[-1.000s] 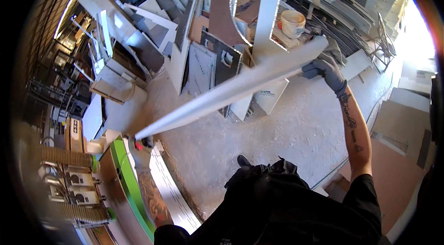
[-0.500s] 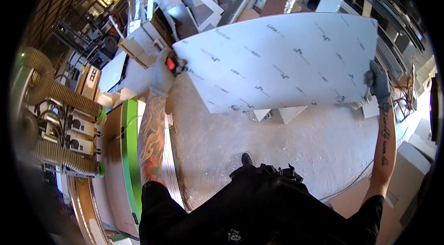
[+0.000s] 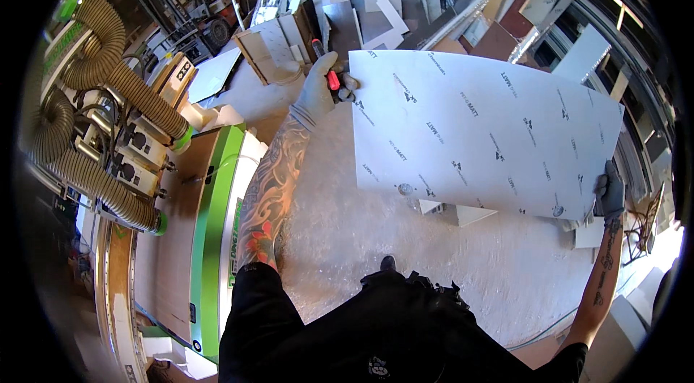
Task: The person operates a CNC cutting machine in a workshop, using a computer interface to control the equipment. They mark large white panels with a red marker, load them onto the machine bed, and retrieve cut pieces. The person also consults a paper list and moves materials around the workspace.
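Straight ahead, a large white panel [image 3: 477, 134] is held up in the air in front of the person, above the floor, its long sides sloping down toward the right. Small dark printing is scattered across its face, and near each lower corner is a round spot — mark or hole, too small to tell.

The right hand [image 3: 611, 191], in a dark grey glove, pinches the panel at its lower right edge. The left hand [image 3: 322, 87], in a lighter grey glove with dark fingertips, is curled around a small red tool [image 3: 332, 81] beside the panel's upper left corner; whether its fingertips touch the panel, I cannot tell. Tattoos run along both forearms.

Below the panel is a grey, dusty floor [image 3: 340, 202], with the tip of a dark shoe [image 3: 388, 263] and the person's black clothing [image 3: 347, 332] at the bottom. To the left stands a bench with a bright green edge [image 3: 210, 224], next to thick ribbed hoses [image 3: 148, 101]. Farther back are a forklift [image 3: 195, 18], a heap of offcuts [image 3: 390, 7] — white, grey and brown — and, at the upper right, long stacked bars [image 3: 567, 43].
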Demonstrator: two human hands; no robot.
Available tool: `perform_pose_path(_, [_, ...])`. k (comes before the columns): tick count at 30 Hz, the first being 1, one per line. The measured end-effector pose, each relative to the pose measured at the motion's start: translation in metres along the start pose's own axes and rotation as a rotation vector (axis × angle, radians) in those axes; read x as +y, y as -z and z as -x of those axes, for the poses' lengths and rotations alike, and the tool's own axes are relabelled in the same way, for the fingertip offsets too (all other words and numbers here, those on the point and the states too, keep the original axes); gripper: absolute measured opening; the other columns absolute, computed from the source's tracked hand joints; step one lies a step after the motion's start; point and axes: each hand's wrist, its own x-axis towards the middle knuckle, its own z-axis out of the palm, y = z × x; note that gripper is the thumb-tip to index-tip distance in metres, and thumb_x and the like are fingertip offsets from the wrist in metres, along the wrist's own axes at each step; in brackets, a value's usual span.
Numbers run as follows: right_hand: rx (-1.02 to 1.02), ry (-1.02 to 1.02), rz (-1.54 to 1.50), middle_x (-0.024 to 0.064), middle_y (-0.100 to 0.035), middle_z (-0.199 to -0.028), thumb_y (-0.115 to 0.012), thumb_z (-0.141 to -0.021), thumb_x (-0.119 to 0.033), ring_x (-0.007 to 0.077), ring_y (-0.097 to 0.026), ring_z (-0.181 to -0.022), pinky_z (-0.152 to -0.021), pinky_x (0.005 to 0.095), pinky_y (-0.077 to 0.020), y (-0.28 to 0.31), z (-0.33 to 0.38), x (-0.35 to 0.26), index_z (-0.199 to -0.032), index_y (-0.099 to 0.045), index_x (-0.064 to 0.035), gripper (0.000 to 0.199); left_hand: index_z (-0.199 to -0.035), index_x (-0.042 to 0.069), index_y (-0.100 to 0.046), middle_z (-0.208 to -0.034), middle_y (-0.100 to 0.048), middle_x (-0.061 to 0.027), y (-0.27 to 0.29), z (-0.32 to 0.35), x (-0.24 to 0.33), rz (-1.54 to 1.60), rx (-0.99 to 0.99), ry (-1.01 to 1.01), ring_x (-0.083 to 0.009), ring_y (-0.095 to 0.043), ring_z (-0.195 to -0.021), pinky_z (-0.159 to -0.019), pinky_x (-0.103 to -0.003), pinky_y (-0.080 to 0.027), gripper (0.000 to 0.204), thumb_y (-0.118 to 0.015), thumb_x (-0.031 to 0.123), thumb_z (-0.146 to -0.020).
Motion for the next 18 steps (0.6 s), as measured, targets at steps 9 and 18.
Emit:
perform_pose_path(9, [-0.076,-0.096,0.081,-0.0047,-0.046,-0.048,-0.062,-0.099,-0.043,0.0087,-0.043,-0.037,-0.037,0.0250,-0.0363,-0.033,-0.054,0.011,-0.065,-0.052,-0.0196,0.043,-0.091,0.008,-0.058,-0.068,-0.066,-0.0119,0.022,-0.006,0.004,0.008,0.083,0.028,-0.0174,-0.057,-0.052,-0.052,-0.032,-0.046,0.040,-0.053,0.047,-0.099])
perform_pose_path(18, [-0.159,0.006,0.268,-0.0048,-0.044,-0.048,-0.060,-0.100,-0.044,0.0085,-0.038,-0.035,-0.035,0.0270,-0.0298,-0.062,-0.132,0.033,-0.064,-0.052,-0.0201,0.044,-0.093,0.009,-0.061,-0.066,-0.062,-0.0072,0.030,0.025,0.021,0.059,0.175,-0.033,-0.0177,-0.053,-0.052,-0.051,-0.035,-0.044,0.038,-0.052,0.046,-0.099])
